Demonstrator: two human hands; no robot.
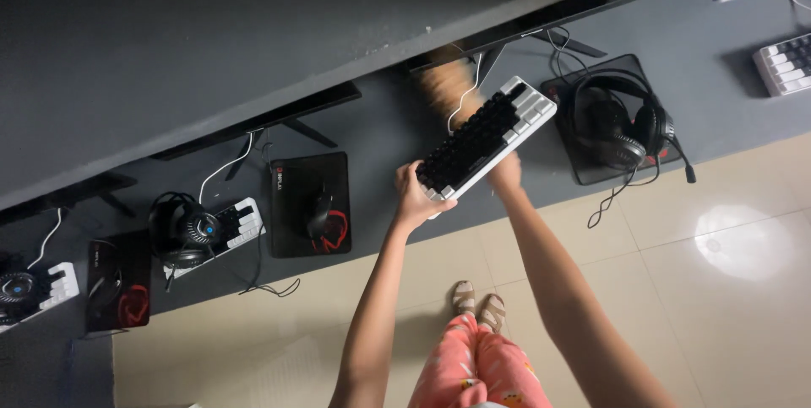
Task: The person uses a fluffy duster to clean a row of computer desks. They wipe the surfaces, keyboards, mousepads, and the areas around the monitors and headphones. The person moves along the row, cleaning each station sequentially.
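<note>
My left hand (416,198) grips the near end of a compact keyboard (488,139) with black keys and a white frame, holding it tilted above the dark grey desk (380,133). A white cable (467,91) runs from the keyboard's far side. My right hand (507,173) reaches under the keyboard and is mostly hidden by it. Just past the keyboard is a blurred tan-orange shape (443,80); I cannot tell whether my right hand holds it.
To the right, a black headset (621,125) lies on a black mouse pad. To the left sit a mouse (318,214) on a black-and-red pad and a white keyboard with a headset (190,229) on it. Thin monitors (507,32) line the desk's back. Another keyboard (784,64) is at the far right.
</note>
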